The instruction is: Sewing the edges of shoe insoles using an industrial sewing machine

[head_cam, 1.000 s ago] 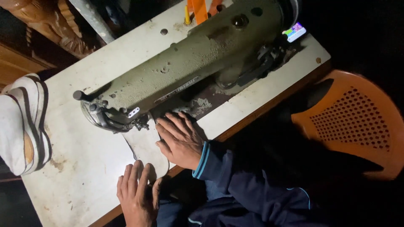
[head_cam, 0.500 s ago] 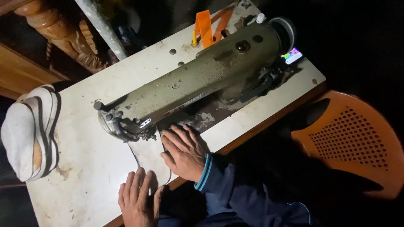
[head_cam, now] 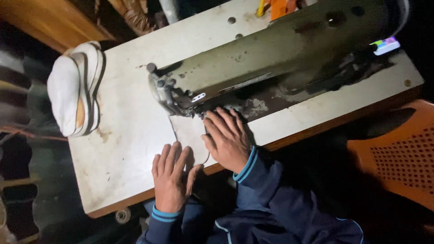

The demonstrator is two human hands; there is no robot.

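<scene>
An olive-green sewing machine (head_cam: 280,58) lies across a worn white table (head_cam: 122,149), its needle end (head_cam: 174,97) toward the left. A pale flat piece of material (head_cam: 187,133) sits under the needle end and reaches the table's near edge. My right hand (head_cam: 228,138) rests flat on the right side of this piece, fingers spread, fingertips close to the needle area. My left hand (head_cam: 174,176) lies flat at the near edge, fingers on the lower part of the piece. Both wrists wear dark blue sleeves with light blue cuffs.
A white shoe with dark stripes (head_cam: 74,88) lies on the table's left end. An orange perforated plastic chair (head_cam: 398,158) stands at the right. Orange items (head_cam: 282,7) sit behind the machine, carved wood (head_cam: 135,18) beyond, and a small colourful object (head_cam: 386,45) by the machine's right end.
The view has closed in and shifted. My left hand has slid forward onto the pale piece; my right hand stays flat beside the needle end.
</scene>
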